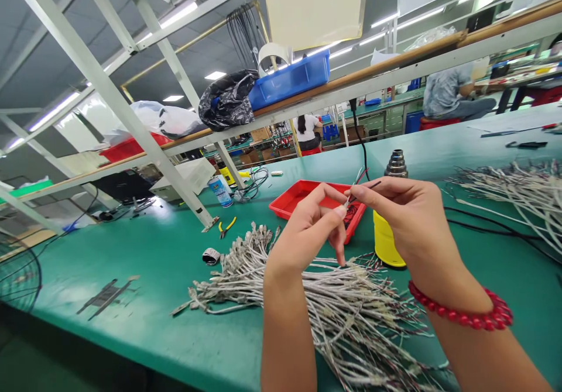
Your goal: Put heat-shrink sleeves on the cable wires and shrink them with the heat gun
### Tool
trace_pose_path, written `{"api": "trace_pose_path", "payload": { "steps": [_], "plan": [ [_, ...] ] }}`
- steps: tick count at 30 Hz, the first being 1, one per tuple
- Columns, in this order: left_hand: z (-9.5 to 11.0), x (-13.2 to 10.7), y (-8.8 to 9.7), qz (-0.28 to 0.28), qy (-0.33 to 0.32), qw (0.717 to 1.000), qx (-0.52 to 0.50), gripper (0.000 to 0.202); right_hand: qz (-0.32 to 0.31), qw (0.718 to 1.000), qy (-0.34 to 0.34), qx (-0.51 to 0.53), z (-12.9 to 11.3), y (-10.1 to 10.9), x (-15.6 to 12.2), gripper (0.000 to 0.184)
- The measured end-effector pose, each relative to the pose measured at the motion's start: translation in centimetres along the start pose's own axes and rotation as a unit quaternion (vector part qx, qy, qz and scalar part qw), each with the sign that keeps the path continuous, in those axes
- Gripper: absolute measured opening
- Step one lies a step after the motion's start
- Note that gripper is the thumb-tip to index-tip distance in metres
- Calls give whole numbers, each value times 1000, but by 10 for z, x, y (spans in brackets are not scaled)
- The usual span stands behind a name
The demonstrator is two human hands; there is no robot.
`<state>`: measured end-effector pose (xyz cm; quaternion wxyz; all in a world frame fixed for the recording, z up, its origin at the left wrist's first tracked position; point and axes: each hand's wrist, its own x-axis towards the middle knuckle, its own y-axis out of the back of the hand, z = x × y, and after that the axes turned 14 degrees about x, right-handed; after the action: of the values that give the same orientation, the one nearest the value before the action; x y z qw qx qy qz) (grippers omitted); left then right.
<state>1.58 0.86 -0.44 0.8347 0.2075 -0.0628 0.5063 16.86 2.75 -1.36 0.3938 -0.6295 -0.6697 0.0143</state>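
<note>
My left hand (307,228) is closed, thumb and finger pinching a cable end (346,203) from which thin coloured wires stick up. My right hand (401,210), with a red bead bracelet (465,316) at its wrist, pinches a thin black piece (374,185) close to those wires. Whether it is a sleeve or a wire I cannot tell. Beneath my hands lies a big bundle of whitish cables (351,304), plugs towards the left, bare wire ends towards the right. Behind my fingers a red tray (292,196) holds small dark pieces. A yellow heat gun (386,243) stands nozzle up, partly hidden by my right hand.
Yellow-handled pliers (227,227), a roll of tape (211,256) and a blue can (220,192) are on the green bench (167,263). Another cable bundle (522,190) lies right. A shelf (281,108) with a blue bin (292,82) crosses above. Other people sit farther back.
</note>
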Motion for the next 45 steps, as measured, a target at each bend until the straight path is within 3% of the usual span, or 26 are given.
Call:
{"api": "trace_pose_path", "payload": {
  "steps": [7, 13, 18, 24, 29, 33, 35, 38, 40, 43, 45],
  "plan": [
    [0, 2, 2, -2, -7, 1000, -22, 14, -4, 1000, -2, 16, 2, -2, -1, 16],
    [0, 2, 3, 42, -26, 998, -39, 11, -82, 996, -3, 44, 7, -2, 0, 14],
    [1, 0, 3, 45, -31, 998, -35, 11, -67, 997, -1, 39, 8, -3, -3, 7],
    [0, 1, 3, 83, -33, 995, -37, 14, -114, 988, 103, 13, 15, 3, -4, 13],
    [1, 0, 4, 41, -34, 998, -40, 16, -119, 990, 61, 39, 17, 8, 0, 25],
    [3, -1, 4, 34, -17, 999, -17, 22, -158, 984, 76, 32, 13, 11, 4, 8],
    [4, -1, 4, 40, -3, 999, 25, 24, -171, 981, 90, 11, 12, 13, 5, 9],
    [5, 0, 0, 31, -6, 995, 95, 23, -163, 983, 35, 76, 16, 11, 7, 12],
    [4, 0, -4, 21, -33, 993, 110, 28, -155, 975, -45, 156, 18, 6, 6, 10],
    [3, 1, -10, 48, -84, 992, 86, 30, -153, 938, -171, 259, 19, -3, 2, 13],
    [3, 1, -11, 81, -106, 990, 51, 29, -160, 914, -212, 307, 19, -10, -2, 19]
  ]
}}
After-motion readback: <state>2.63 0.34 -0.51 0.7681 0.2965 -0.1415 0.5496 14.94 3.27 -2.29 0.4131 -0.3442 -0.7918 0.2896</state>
